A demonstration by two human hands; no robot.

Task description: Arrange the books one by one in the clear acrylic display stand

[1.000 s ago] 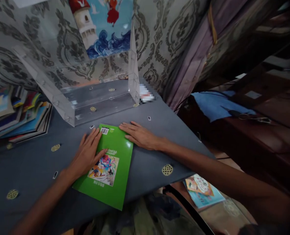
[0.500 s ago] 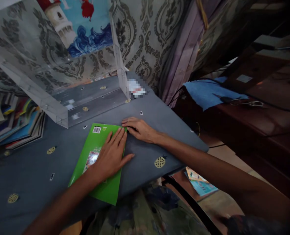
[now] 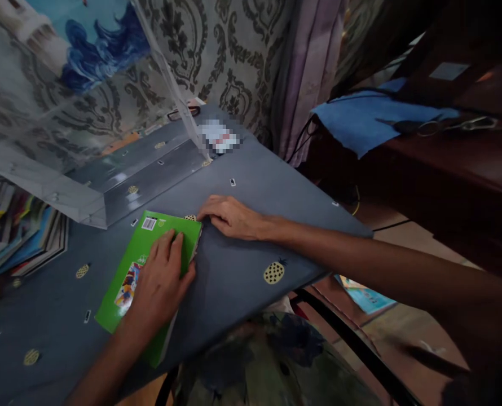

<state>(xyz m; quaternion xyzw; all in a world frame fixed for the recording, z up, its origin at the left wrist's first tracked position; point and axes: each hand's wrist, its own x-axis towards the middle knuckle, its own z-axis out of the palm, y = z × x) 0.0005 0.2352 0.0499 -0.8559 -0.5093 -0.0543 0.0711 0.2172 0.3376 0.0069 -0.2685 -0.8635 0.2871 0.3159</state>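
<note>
A thin green book (image 3: 136,265) with a barcode and a colourful picture lies on the grey cloth-covered table (image 3: 242,248). My left hand (image 3: 162,282) rests flat on the book's cover, fingers together and stretched, thumb at its right edge. My right hand (image 3: 229,217) lies on the table just beyond the book's far right corner, fingers curled down at that corner. The right edge of the book looks slightly lifted.
A clear acrylic box (image 3: 86,141) stands on the table behind the book, a picture visible through it. Piled books (image 3: 14,231) sit at the left. Beyond the table's right edge are a blue cloth (image 3: 369,121) on dark furniture and a book on the floor (image 3: 365,296).
My left hand has slid back along the cover toward the book's right edge. The book's right edge has begun to lift. My right hand stays at the far corner; the view has shifted right.
</note>
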